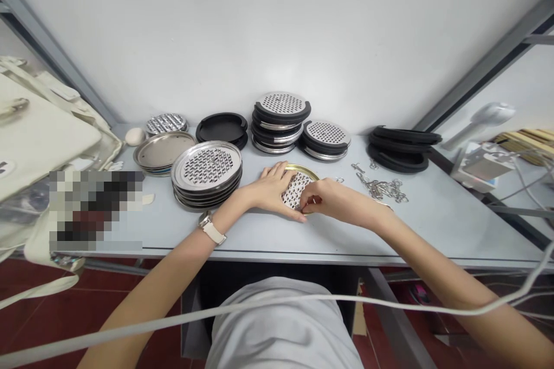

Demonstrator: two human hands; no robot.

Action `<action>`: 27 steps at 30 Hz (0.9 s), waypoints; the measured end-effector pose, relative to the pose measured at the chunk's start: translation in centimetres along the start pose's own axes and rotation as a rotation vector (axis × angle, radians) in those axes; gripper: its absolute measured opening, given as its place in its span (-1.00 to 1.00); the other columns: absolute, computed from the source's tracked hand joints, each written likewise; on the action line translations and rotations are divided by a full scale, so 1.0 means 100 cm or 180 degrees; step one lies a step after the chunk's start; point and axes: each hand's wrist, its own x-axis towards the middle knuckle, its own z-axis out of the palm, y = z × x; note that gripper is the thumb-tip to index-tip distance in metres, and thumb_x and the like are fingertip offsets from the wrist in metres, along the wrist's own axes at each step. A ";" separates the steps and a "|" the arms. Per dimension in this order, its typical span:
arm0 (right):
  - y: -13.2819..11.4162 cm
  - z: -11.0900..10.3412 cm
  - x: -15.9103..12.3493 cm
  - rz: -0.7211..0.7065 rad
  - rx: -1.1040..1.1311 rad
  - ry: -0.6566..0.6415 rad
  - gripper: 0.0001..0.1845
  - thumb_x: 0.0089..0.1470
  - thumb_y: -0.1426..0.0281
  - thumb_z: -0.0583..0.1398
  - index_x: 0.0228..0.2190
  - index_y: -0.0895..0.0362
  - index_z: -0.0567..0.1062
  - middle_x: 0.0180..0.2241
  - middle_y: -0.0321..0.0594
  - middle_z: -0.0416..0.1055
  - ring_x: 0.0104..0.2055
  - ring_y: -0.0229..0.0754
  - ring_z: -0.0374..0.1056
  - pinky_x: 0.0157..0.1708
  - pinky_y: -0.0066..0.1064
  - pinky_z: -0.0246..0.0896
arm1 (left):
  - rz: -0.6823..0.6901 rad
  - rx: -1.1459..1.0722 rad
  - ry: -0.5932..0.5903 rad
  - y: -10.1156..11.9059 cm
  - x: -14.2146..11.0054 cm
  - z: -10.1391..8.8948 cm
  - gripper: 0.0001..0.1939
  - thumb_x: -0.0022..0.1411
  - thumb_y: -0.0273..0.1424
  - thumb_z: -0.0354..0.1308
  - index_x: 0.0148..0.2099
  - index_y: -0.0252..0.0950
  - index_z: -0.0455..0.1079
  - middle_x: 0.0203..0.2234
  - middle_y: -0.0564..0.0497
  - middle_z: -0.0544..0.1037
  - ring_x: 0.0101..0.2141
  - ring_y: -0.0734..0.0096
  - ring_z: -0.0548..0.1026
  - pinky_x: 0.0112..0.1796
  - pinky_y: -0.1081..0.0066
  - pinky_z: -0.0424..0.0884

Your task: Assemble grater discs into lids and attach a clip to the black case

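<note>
Left hand lies spread over the left of the round grater disc, right hand curled at its near-right edge, hold unclear

Looks like a small workshop or assembly station. Plain grey workbench sits between metal frame posts at 10 and 2 o'clock, pale wall at 12. Same-type parts come in batches: punched metal discs stacked at 9, round black pieces piled at 3, loose metal links heaped between 3 and 4. Boxy pale device stands out at 3. Red tiled floor shows at 7.
</note>
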 end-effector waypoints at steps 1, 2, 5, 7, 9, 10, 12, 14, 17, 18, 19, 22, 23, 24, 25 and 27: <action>-0.002 0.000 -0.001 0.0050 -0.0013 0.0040 -0.85 -0.01 0.45 0.17 -0.44 0.11 0.57 -0.50 -0.23 0.48 -0.46 -0.22 0.32 -0.43 -0.46 0.14 | 0.0009 -0.0015 0.0006 0.000 0.000 0.000 0.08 -0.15 0.15 0.21 0.29 -0.22 -0.14 0.28 -0.22 -0.11 0.27 -0.11 -0.27 0.18 -0.04 -0.19; -0.003 0.000 -0.002 0.0086 -0.0027 0.0073 -0.84 -0.02 0.46 0.17 -0.44 0.11 0.58 -0.50 -0.22 0.48 -0.46 -0.21 0.33 -0.42 -0.45 0.15 | 0.0014 -0.0025 0.0007 -0.001 0.000 0.000 0.08 -0.15 0.15 0.21 0.29 -0.22 -0.13 0.28 -0.22 -0.11 0.27 -0.11 -0.28 0.18 -0.04 -0.19; -0.004 0.000 -0.002 0.0064 -0.0003 0.0107 -0.82 -0.03 0.48 0.16 -0.43 0.12 0.59 -0.50 -0.21 0.50 -0.46 -0.21 0.35 -0.41 -0.45 0.17 | -0.0009 -0.0025 -0.0040 -0.001 0.000 0.000 0.10 -0.15 0.17 0.20 0.29 -0.24 -0.15 0.29 -0.24 -0.16 0.27 -0.10 -0.30 0.18 -0.05 -0.21; -0.003 0.001 -0.001 0.0029 0.0019 0.0113 -0.83 -0.04 0.48 0.17 -0.45 0.12 0.59 -0.51 -0.23 0.50 -0.47 -0.22 0.34 -0.42 -0.45 0.16 | -0.0050 -0.0028 -0.0114 0.000 0.000 -0.002 0.11 -0.14 0.19 0.17 0.29 -0.27 -0.16 0.29 -0.25 -0.19 0.27 -0.08 -0.32 0.18 -0.04 -0.23; -0.001 0.002 0.001 0.0068 0.0024 0.0147 -0.83 -0.04 0.48 0.16 -0.48 0.14 0.58 -0.52 -0.24 0.50 -0.48 -0.23 0.34 -0.45 -0.46 0.15 | -0.0122 -0.0096 -0.0138 0.002 0.000 -0.005 0.02 -0.03 0.20 0.08 0.29 -0.27 -0.17 0.29 -0.24 -0.17 0.28 -0.03 -0.29 0.19 -0.01 -0.22; 0.000 0.003 0.002 0.0095 0.0047 0.0161 -0.84 -0.05 0.49 0.17 -0.49 0.14 0.58 -0.52 -0.25 0.50 -0.48 -0.23 0.34 -0.45 -0.47 0.15 | -0.0156 -0.0158 -0.0132 0.003 0.000 -0.007 -0.06 0.04 0.20 0.00 0.28 -0.25 -0.17 0.29 -0.22 -0.13 0.28 0.02 -0.26 0.19 0.01 -0.20; 0.003 0.003 0.002 0.0122 0.0128 0.0167 -0.86 -0.07 0.48 0.18 -0.48 0.14 0.58 -0.49 -0.25 0.51 -0.46 -0.23 0.35 -0.43 -0.47 0.17 | -0.0185 -0.0258 -0.0129 0.005 0.000 -0.010 -0.18 0.15 0.15 -0.10 0.28 -0.21 -0.18 0.27 -0.18 -0.07 0.28 0.09 -0.20 0.18 0.04 -0.15; 0.005 0.003 0.003 0.0076 0.0220 0.0133 -0.85 -0.08 0.47 0.20 -0.44 0.10 0.59 -0.45 -0.28 0.53 -0.43 -0.24 0.36 -0.40 -0.48 0.18 | -0.0129 -0.0232 -0.0153 0.005 0.000 -0.011 -0.18 0.14 0.12 -0.04 0.28 -0.20 -0.19 0.26 -0.19 -0.05 0.27 0.07 -0.19 0.18 0.02 -0.13; 0.006 0.002 0.003 0.0055 0.0261 0.0079 -0.84 -0.08 0.46 0.21 -0.43 0.06 0.60 -0.45 -0.32 0.53 -0.43 -0.26 0.36 -0.41 -0.50 0.18 | -0.0015 -0.0140 -0.0149 0.002 0.000 -0.011 -0.07 0.03 0.07 0.12 0.29 -0.22 -0.19 0.25 -0.22 -0.04 0.27 -0.01 -0.18 0.17 0.00 -0.12; 0.007 0.002 0.003 0.0081 0.0253 0.0078 -0.85 -0.08 0.45 0.21 -0.43 0.06 0.60 -0.46 -0.32 0.52 -0.44 -0.27 0.35 -0.42 -0.50 0.18 | -0.0005 -0.0140 -0.0144 0.002 0.000 -0.010 -0.05 0.01 0.07 0.13 0.29 -0.23 -0.19 0.25 -0.23 -0.03 0.27 -0.02 -0.18 0.17 0.00 -0.12; 0.007 0.003 0.003 0.0109 0.0230 0.0084 -0.86 -0.09 0.44 0.22 -0.44 0.06 0.60 -0.47 -0.32 0.52 -0.45 -0.27 0.35 -0.43 -0.50 0.17 | -0.0016 -0.0147 -0.0152 0.001 0.000 -0.010 -0.04 0.00 0.08 0.14 0.29 -0.23 -0.19 0.26 -0.23 -0.05 0.27 -0.02 -0.20 0.18 -0.01 -0.13; 0.008 0.005 0.006 0.0095 0.0141 0.0127 -0.87 -0.10 0.42 0.22 -0.46 0.07 0.60 -0.50 -0.31 0.51 -0.48 -0.28 0.32 -0.47 -0.50 0.14 | -0.0118 -0.0122 -0.0217 0.001 0.001 -0.008 0.04 -0.06 0.14 0.14 0.30 -0.22 -0.22 0.28 -0.24 -0.14 0.28 -0.04 -0.28 0.18 -0.04 -0.20; 0.008 0.006 0.006 0.0072 0.0125 0.0122 -0.86 -0.10 0.42 0.22 -0.46 0.07 0.60 -0.50 -0.31 0.51 -0.49 -0.28 0.31 -0.47 -0.50 0.13 | -0.0141 -0.0107 -0.0231 0.001 0.001 -0.008 0.05 -0.07 0.14 0.14 0.30 -0.22 -0.23 0.28 -0.24 -0.16 0.28 -0.05 -0.29 0.18 -0.04 -0.21; 0.009 0.006 0.007 0.0062 0.0114 0.0113 -0.86 -0.10 0.43 0.21 -0.46 0.07 0.60 -0.50 -0.32 0.51 -0.49 -0.28 0.31 -0.47 -0.50 0.13 | -0.0151 -0.0097 -0.0231 0.001 0.001 -0.008 0.05 -0.08 0.14 0.15 0.30 -0.21 -0.23 0.28 -0.23 -0.16 0.28 -0.05 -0.29 0.18 -0.04 -0.21; 0.010 0.007 0.008 0.0071 0.0108 0.0091 -0.85 -0.10 0.44 0.20 -0.46 0.07 0.60 -0.50 -0.31 0.51 -0.49 -0.28 0.31 -0.47 -0.50 0.13 | -0.0145 -0.0090 -0.0215 0.001 0.001 -0.008 0.05 -0.08 0.14 0.15 0.30 -0.20 -0.23 0.28 -0.23 -0.14 0.27 -0.06 -0.27 0.18 -0.05 -0.20; 0.011 0.007 0.009 0.0100 0.0111 0.0046 -0.84 -0.11 0.45 0.19 -0.47 0.08 0.60 -0.50 -0.30 0.51 -0.48 -0.27 0.32 -0.46 -0.49 0.14 | -0.0102 -0.0084 -0.0158 0.002 0.002 -0.008 0.03 -0.08 0.12 0.16 0.29 -0.18 -0.20 0.26 -0.21 -0.07 0.27 -0.06 -0.21 0.18 -0.05 -0.16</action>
